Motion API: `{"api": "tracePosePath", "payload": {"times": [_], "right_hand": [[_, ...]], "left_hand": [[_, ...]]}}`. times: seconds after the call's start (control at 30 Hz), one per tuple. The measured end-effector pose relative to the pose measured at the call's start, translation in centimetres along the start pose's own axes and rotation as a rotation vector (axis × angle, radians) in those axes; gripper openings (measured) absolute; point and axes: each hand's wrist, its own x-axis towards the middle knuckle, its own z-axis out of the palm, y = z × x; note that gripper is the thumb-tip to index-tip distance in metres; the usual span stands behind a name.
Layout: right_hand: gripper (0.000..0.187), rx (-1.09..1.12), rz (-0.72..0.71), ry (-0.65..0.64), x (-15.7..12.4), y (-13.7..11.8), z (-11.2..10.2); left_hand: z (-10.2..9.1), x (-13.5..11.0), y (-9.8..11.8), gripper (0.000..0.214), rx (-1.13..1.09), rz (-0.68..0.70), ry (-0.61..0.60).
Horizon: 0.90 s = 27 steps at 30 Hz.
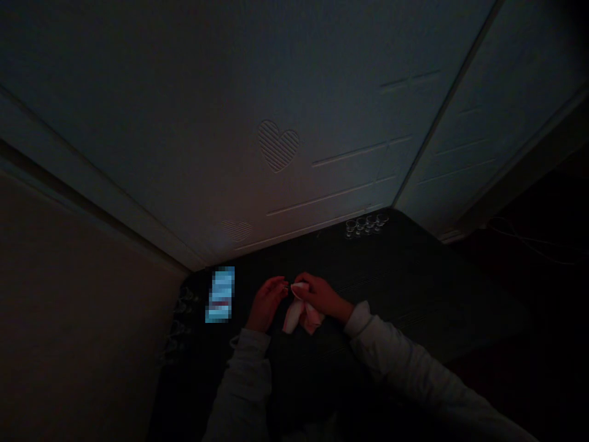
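Head view: dim interior, seen from above; one dark table (405,288), its far edge along a pale panel (184,153).
Left hand (264,304): one, bare, left of the cloth; fingers bent, grip narrow, the tips closed on a small glinting item.
Small glinting item (286,288): one, clear or shiny, at the left fingertips, just beside the cloth's upper end; too small and dark to identify.
Right hand (318,296): one, bare, reaching in from the right; thumb and fingers closed on the cloth, bunching its upper part.
Cloth (304,316): one, pink and white, soft, creased; between the two hands, gathered above, its loose folds hanging below the right hand; whether the lower corners touch the table cannot be told.
Sleeves (391,350): two, pale, long, ending at the wrists.
Stemmed glasses, right (367,226): four, small, clear, in a close row near the table's far edge, well apart from the hands.
Glassware, left (181,319): several clear pieces along the left edge; count lost in shadow.
Lit rectangle (221,294): one, blue-white, blurred into blocks, on the left part of the table.
Panel decoration: striped heart (278,146), raised or incised; a second, fainter heart (237,230) lower left.
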Motion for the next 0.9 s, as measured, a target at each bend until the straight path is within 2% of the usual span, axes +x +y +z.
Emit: {"api": "tracePosePath", "payload": {"times": [0.5, 0.9], "right_hand": [[0.019, -0.015, -0.049, 0.009, 0.12, 0.37, 0.24], [0.021, 0.010, -0.007, -0.029, 0.01, 0.02, -0.07]], "left_hand": [[0.19, -0.16, 0.20, 0.028, 0.028, -0.016, 0.034], [0.42, -0.25, 0.38, 0.028, 0.031, -0.001, 0.044]]}}
